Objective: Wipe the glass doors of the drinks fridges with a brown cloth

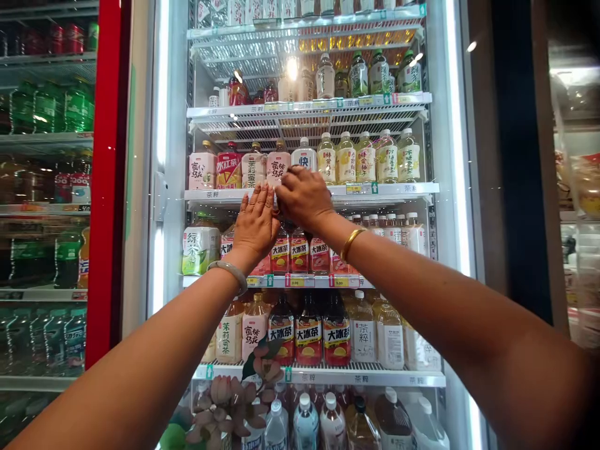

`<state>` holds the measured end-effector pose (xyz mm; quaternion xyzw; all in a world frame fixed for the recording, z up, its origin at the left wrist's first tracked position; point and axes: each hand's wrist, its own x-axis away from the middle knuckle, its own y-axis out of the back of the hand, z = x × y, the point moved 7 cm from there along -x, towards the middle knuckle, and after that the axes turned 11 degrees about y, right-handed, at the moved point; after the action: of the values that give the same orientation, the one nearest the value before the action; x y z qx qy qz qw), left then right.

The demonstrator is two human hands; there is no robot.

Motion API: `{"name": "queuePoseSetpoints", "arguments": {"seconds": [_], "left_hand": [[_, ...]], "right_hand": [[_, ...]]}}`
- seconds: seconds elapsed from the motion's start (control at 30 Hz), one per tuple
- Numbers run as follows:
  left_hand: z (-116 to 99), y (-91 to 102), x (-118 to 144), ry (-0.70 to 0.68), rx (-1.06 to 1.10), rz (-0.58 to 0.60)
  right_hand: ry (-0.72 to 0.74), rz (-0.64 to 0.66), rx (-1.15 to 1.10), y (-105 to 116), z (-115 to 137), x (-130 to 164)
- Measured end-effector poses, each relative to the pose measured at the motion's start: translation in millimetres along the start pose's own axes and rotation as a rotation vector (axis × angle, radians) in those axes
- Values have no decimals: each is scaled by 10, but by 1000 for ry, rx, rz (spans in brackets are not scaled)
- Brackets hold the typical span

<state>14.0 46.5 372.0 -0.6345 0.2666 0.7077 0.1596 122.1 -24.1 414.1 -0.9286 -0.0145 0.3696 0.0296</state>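
Both arms reach into a lit drinks fridge. My left hand [255, 222] lies with its fingers stretched out, close together, against the front strip [389, 190] of the middle shelf. Close beside it, my right hand [305, 197] is closed, fingers curled down at the same strip; whatever they pinch is hidden. Just behind the hands stand a pink-labelled bottle [279, 161] and a white-capped bottle [304, 152]. Under them, red-labelled tea bottles [299, 250] fill the shelf below. A pale bangle [230, 274] circles my left wrist, a gold one [351, 244] my right.
More shelves of bottles rise above and below, with yellow price tags [296, 282] along a lower strip. A red-framed fridge [110, 175] of drinks stands at left. Pinkish flowers and leaves [234, 400] overlap the view at the bottom, perhaps a reflection. Packaged goods [588, 187] show at right.
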Motion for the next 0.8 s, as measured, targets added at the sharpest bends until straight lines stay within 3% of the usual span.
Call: {"name": "queuePoseSetpoints", "arguments": {"seconds": [0.1,0.2,0.27,0.33,0.43,0.5,0.57,0.67,0.73,0.8], "left_hand": [[88,25,43,6,-12,3],[129,40,88,-29,-23,20],[147,44,102,-24,-25,15],[155,39,108,-17,-25,6],[172,35,117,-8,-15,-10],[197,36,127,3,-11,-15],[215,32,142,2,-16,-10],[226,21,163,-10,-20,-10],[234,14,172,-10,-13,-27],[242,3,181,-12,-3,-46]], "right_hand": [[294,3,-42,68,381,232],[481,39,-75,160,337,510],[405,56,-52,151,124,469],[208,43,-16,90,-67,276],[-15,-6,-14,-10,-50,6],[45,-7,-41,-33,163,-30],[254,16,-74,2,396,93],[486,41,-89,98,436,376],[438,45,-62,105,261,393],[236,31,-25,46,66,249]]}}
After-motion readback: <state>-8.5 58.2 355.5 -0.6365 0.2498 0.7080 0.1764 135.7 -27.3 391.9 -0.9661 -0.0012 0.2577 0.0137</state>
